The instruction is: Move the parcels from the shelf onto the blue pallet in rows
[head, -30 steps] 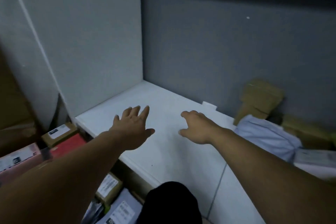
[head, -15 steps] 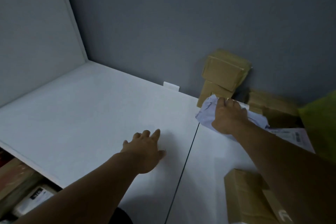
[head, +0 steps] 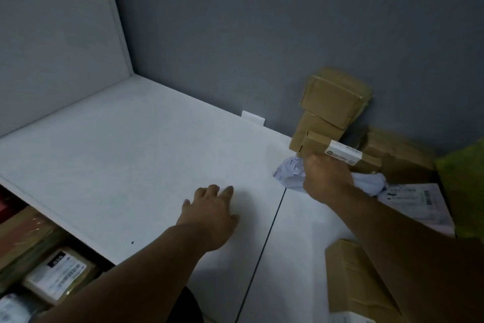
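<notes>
On the white shelf (head: 136, 155), my right hand (head: 324, 178) is closed around a crumpled pale-blue soft parcel (head: 288, 173). A flat brown box with a white label (head: 340, 152) lies just behind the hand, on top of the soft parcel's far side. Two taped brown boxes (head: 332, 102) lean stacked against the grey back wall. My left hand (head: 212, 212) rests flat on the shelf, fingers apart, holding nothing. The blue pallet is out of view.
A large brown box (head: 351, 278) sits at the shelf's front right, a white labelled mailer (head: 416, 204) and more brown parcels (head: 400, 152) at the right. A green item (head: 463, 181) is at the right edge. Labelled parcels (head: 55, 273) lie below the shelf at left.
The view swung right toward the parcels. My right hand reached the pale-blue soft parcel and closed on it, bunching it and pulling it forward. My left hand stayed flat on the shelf.
</notes>
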